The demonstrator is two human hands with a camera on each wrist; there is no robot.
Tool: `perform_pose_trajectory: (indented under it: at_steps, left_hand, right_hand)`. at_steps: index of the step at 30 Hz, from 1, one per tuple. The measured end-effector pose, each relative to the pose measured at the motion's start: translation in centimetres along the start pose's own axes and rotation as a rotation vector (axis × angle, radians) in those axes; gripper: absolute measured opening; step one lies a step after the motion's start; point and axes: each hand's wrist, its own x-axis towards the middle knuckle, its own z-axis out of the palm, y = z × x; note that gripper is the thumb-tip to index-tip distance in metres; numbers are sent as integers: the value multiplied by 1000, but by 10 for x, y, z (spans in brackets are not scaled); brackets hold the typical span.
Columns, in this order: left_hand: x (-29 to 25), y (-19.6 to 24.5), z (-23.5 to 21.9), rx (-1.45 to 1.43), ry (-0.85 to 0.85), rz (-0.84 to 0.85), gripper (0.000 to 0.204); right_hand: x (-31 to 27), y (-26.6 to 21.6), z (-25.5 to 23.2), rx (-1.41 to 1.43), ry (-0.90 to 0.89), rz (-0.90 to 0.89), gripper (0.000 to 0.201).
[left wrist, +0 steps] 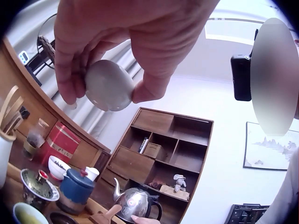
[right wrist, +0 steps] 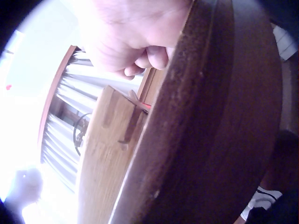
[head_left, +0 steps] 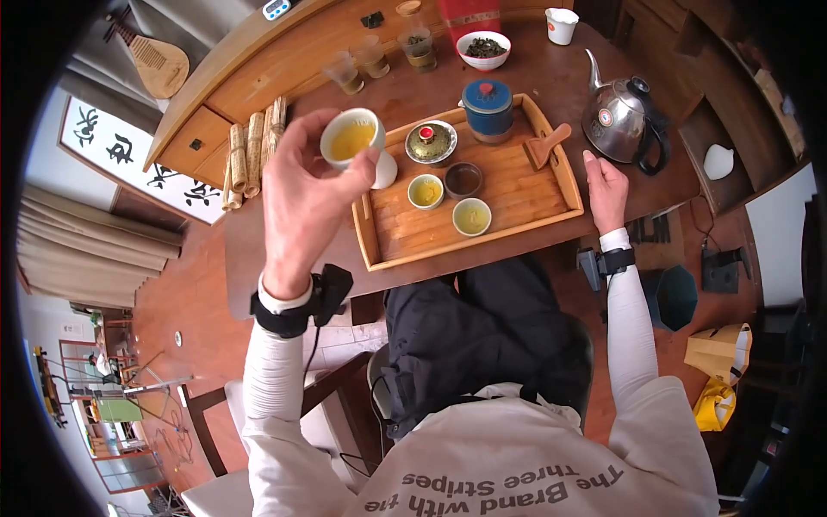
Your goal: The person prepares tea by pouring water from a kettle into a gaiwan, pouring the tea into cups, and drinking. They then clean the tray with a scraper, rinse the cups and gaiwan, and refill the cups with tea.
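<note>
My left hand (head_left: pixel 301 198) pinches a small white teacup (head_left: pixel 351 136) by its sides, fingers on one side and thumb on the other. Yellow tea shows inside. Raised above the left end of the wooden tray (head_left: pixel 478 246), the cup's rounded underside shows in the left wrist view. My right hand (head_left: pixel 608 191) rests at the table edge, right of the tray, its fingers loosely curled round nothing. On the tray stand two cups of yellow tea, one cup (head_left: pixel 425 191) and another cup (head_left: pixel 472 217), a dark cup (head_left: pixel 463 180), a lidded gaiwan (head_left: pixel 431 141) and a blue lidded pot (head_left: pixel 488 108).
A steel kettle (head_left: pixel 616 116) stands beyond my right hand. A wooden scoop (head_left: pixel 546 146) lies at the tray's right end. Behind the tray are a bowl of tea leaves (head_left: pixel 483 50), glass jars (head_left: pixel 419 50) and a white paper cup (head_left: pixel 562 26). Bamboo rolls (head_left: pixel 251 153) sit at left.
</note>
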Motion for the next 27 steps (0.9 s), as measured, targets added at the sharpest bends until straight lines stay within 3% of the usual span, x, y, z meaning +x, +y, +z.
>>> perform_pose_trajectory:
  at_steps: [8, 15, 17, 18, 21, 23, 25, 27]
  left_hand:
    - [34, 43, -19, -35, -67, 49, 58]
    - [28, 72, -18, -123, -151, 61, 56]
    - [18, 82, -18, -55, -151, 150, 58]
    - [14, 90, -19, -9, -161, 131, 69]
    - [5, 94, -15, -65, -178, 229, 75]
    - [2, 99, -21, -40, -200, 210, 80]
    - [2, 98, -33, 65, -344, 316, 86]
    - [-16, 107, -16, -96, -254, 302, 91]
  right_hand:
    - [2, -3, -1, -36, 3, -21, 47]
    - [2, 2, 0, -23, 3, -13, 46]
    - [2, 2, 0, -10, 0, -6, 46]
    - [2, 2, 0, -11, -1, -8, 46]
    - [2, 2, 2, -1, 12, 5, 46]
    - [1, -2, 1, -7, 6, -8, 46]
    - [-1, -4, 1, -8, 8, -6, 46]
    - [1, -4, 1, -1, 9, -13, 46]
